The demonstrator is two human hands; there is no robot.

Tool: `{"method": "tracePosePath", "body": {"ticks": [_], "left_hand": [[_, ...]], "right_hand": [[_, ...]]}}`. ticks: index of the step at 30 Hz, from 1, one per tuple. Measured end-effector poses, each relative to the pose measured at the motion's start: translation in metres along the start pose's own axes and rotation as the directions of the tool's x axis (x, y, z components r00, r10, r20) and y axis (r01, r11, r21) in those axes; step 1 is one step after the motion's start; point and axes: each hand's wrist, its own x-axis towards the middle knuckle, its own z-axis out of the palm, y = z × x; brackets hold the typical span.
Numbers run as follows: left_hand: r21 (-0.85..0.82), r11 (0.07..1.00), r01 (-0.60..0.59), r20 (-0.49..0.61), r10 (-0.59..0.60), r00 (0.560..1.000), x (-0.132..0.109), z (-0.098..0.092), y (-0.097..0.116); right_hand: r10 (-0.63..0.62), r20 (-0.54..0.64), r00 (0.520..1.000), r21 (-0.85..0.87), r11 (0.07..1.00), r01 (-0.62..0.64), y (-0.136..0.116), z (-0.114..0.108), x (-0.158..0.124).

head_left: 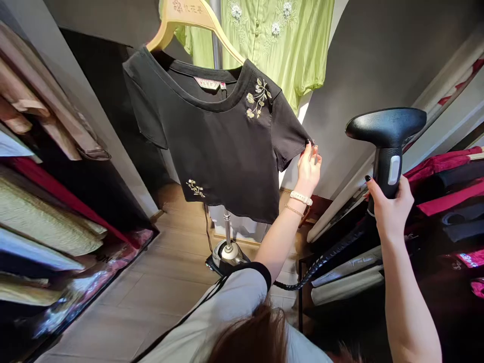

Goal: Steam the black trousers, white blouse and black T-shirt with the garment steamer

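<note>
My left grip (pixel 308 169) pinches the sleeve hem of a black embroidered T-shirt (pixel 223 146) hanging ahead on a wooden hanger (pixel 196 25). My right grip (pixel 389 209) clasps a garment steamer (pixel 387 131) to the right. Swung too close, its hot head could burn that pinching hand; its hose (pixel 328 262) could snag.

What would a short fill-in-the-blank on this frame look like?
The left hand pinches the ____ of the black T-shirt.
The right hand grips the ____ of the garment steamer.
The blouse behind the T-shirt is ____ in colour.

Missing words: sleeve; handle; green.
</note>
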Motion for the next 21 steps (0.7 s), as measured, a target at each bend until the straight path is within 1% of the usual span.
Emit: {"method": "tracePosePath", "body": {"ticks": [2, 4, 5, 7, 10, 13, 14, 15, 16, 17, 18, 19, 20, 21], "left_hand": [[-0.074, 0.997, 0.016, -0.041, -0.019, 0.999, -0.013, 0.001, 0.001], [-0.088, 0.996, -0.012, -0.071, 0.006, 0.997, -0.029, -0.001, 0.004], [-0.061, 0.997, -0.049, -0.08, 0.044, 0.996, -0.038, -0.003, 0.007], [0.064, 0.984, -0.167, -0.1, 0.172, 0.98, -0.056, -0.011, 0.014], [0.286, 0.898, -0.335, -0.106, 0.377, 0.92, -0.082, -0.03, 0.032], [0.395, 0.811, -0.431, -0.073, 0.495, 0.866, -0.11, -0.05, 0.053], [0.415, 0.778, -0.472, -0.062, 0.541, 0.838, -0.121, -0.055, 0.059], [0.435, 0.732, -0.525, -0.048, 0.601, 0.798, -0.133, -0.059, 0.064], [0.459, 0.667, -0.587, -0.016, 0.667, 0.745, -0.146, -0.062, 0.068], [0.49, 0.574, -0.657, 0.045, 0.736, 0.676, -0.159, -0.064, 0.072], [0.522, 0.442, -0.729, 0.136, 0.801, 0.583, -0.169, -0.063, 0.077], [0.542, 0.265, -0.797, 0.262, 0.848, 0.46, -0.177, -0.06, 0.085], [0.537, 0.055, -0.842, 0.404, 0.86, 0.313, -0.18, -0.053, 0.096], [0.517, -0.145, -0.844, 0.526, 0.831, 0.179, -0.176, -0.044, 0.112]], "right_hand": [[0.039, -0.017, 0.999, 0.032, 0.999, -0.038, 0.006, 0.004, -0.003], [0.08, -0.038, 0.996, 0.061, 0.995, -0.078, 0.018, 0.009, -0.008], [0.107, -0.042, 0.993, 0.076, 0.992, -0.103, 0.024, 0.013, -0.011], [0.176, -0.028, 0.984, 0.122, 0.978, -0.172, 0.038, 0.023, -0.021], [0.297, 0.018, 0.955, 0.225, 0.929, -0.294, 0.055, 0.043, -0.043], [0.416, 0.089, 0.905, 0.343, 0.84, -0.42, 0.068, 0.065, -0.073], [0.458, 0.127, 0.88, 0.373, 0.8, -0.47, 0.071, 0.072, -0.084], [0.499, 0.168, 0.85, 0.392, 0.757, -0.522, 0.074, 0.08, -0.096], [0.536, 0.207, 0.818, 0.401, 0.716, -0.571, 0.077, 0.087, -0.108], [0.572, 0.243, 0.784, 0.402, 0.676, -0.618, 0.079, 0.093, -0.119], [0.604, 0.273, 0.749, 0.399, 0.637, -0.659, 0.081, 0.1, -0.13], [0.63, 0.296, 0.718, 0.396, 0.603, -0.692, 0.083, 0.106, -0.14], [0.65, 0.317, 0.69, 0.394, 0.572, -0.72, 0.084, 0.111, -0.149], [0.664, 0.338, 0.667, 0.391, 0.545, -0.742, 0.085, 0.115, -0.157]]}}
